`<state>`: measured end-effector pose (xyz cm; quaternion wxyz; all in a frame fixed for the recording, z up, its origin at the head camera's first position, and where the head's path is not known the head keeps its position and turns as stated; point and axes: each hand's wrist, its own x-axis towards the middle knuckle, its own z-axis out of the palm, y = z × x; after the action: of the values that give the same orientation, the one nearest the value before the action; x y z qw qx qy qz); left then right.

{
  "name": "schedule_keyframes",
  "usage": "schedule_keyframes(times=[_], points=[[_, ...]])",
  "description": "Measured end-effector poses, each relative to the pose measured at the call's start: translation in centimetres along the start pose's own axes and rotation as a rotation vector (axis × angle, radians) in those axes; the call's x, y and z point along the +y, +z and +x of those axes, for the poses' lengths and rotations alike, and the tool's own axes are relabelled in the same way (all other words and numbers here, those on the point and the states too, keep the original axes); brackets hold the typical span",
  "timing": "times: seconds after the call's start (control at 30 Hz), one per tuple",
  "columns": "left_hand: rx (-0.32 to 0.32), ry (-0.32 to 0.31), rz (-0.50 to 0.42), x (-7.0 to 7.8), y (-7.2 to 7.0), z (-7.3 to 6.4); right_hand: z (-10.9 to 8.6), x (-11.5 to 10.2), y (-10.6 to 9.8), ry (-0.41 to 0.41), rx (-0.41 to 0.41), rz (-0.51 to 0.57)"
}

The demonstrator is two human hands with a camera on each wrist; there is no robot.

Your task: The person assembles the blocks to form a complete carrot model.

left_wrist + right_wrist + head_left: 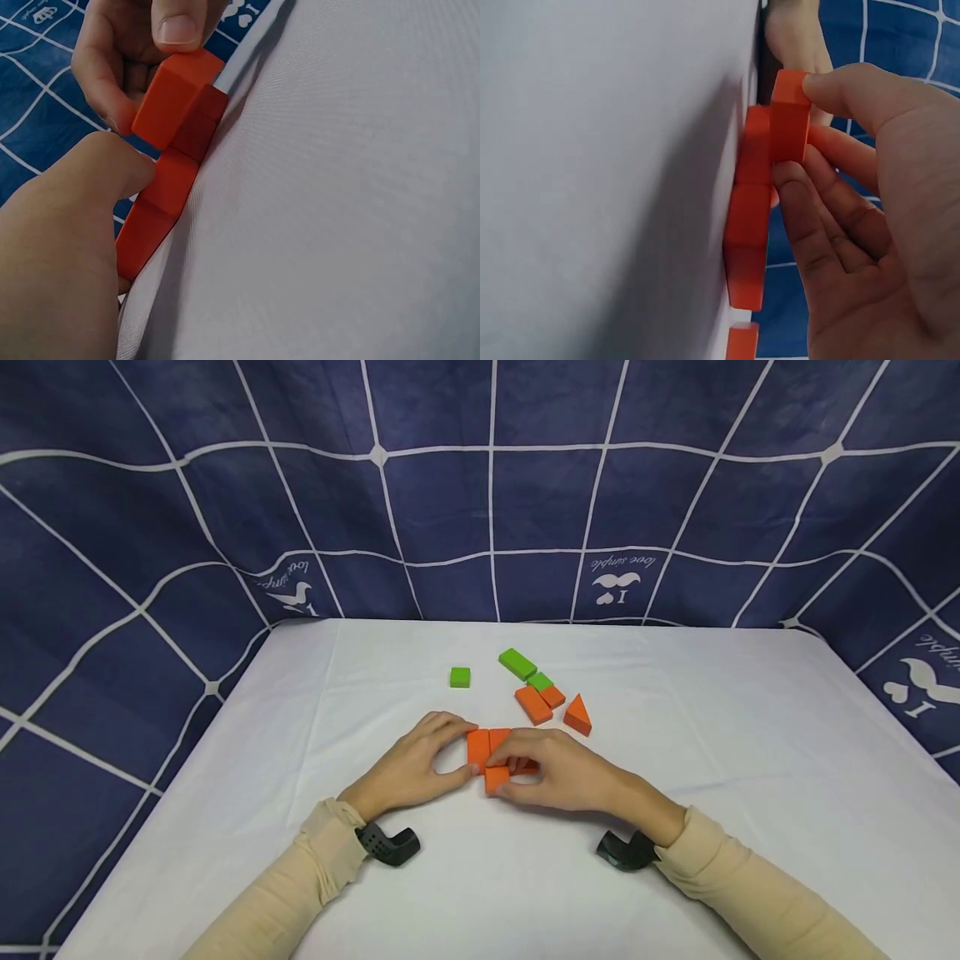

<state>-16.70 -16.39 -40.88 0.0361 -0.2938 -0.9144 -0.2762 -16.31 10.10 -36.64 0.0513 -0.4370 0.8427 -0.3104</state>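
On the white table, orange blocks lie side by side. My left hand grips the leftmost, the thumb at its near end and a fingertip at its far end. With thumb and fingers my right hand pinches another orange block, tilted and just over the near edge of the row. The left wrist view shows this pinched block above the lying ones, with the left thumb right against the row. My right hand hides part of the row in the head view.
Beyond the hands lie an orange triangular block, an orange rectangular block and a smaller orange block. Green blocks are farther back: a long one, a small one and a square one. A dark blue checked cloth hangs behind the table.
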Motion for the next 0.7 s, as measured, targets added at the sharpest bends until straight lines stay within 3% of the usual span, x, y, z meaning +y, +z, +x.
schedule_keyframes(times=[0.7], points=[[0.003,0.004,0.001,-0.06,0.06,0.16,-0.04,-0.21,0.65,-0.064,-0.004,-0.178]])
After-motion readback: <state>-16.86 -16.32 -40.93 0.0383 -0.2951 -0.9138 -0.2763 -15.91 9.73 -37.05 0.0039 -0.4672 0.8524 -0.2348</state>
